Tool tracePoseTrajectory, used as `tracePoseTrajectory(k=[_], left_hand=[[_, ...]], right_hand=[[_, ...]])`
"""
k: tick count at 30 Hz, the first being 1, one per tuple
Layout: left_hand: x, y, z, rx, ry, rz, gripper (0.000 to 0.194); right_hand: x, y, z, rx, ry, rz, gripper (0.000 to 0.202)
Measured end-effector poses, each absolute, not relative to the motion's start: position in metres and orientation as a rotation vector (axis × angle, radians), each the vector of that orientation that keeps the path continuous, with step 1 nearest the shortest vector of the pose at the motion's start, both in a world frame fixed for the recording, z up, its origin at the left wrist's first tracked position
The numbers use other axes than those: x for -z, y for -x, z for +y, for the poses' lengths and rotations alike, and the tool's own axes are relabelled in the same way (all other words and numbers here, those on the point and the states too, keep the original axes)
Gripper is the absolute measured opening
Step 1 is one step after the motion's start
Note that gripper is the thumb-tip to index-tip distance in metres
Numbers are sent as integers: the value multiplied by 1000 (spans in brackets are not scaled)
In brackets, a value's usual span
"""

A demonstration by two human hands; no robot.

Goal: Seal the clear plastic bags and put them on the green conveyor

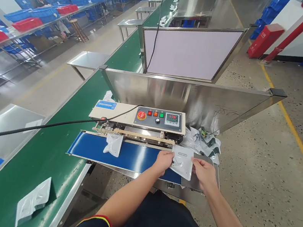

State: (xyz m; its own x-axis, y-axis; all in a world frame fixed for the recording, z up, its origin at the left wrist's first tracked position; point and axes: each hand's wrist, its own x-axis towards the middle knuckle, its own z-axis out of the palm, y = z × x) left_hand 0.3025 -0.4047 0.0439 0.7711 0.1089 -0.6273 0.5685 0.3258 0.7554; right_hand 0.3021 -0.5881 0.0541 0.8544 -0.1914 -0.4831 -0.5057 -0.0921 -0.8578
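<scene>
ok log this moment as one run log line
left hand grips white pouch | right hand grips its other edge | another pouch over blue belt

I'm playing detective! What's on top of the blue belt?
One pouch lies on the blue belt; another is held over its right end. Whatever the hands and pouches cover can't be seen.

- We have one shiny, pale gray bag (182, 162) with small dark writing near its top.
- We hold it by both sides, at the blue belt's (141, 156) right end.
</scene>
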Motion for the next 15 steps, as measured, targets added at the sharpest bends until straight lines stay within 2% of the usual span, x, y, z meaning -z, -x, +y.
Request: tracePoseTrajectory(k=[4,8,9,12,13,15], left_hand=[[-53,-296,-372,249,-1223,714,40],[-66,-274,-343,99,-1300,790,40],[-69,-266,-338,-12,-1349,817,39],[-78,-238,-332,-385,-1499,862,40],[-81,-230,-333,-449,-1534,851,40],[-88,-219,-340,-456,-1572,777,38]], right_hand=[[-54,-318,-564,-389,1758,448,39],[-63,-365,-584,-353,2018,400,31],[-66,-382,-596,-286,2111,412,32],[-75,-432,-631,-107,2346,409,56],[-77,-446,-640,-93,2398,386,57],[-79,-466,-652,-108,2469,334,41]])
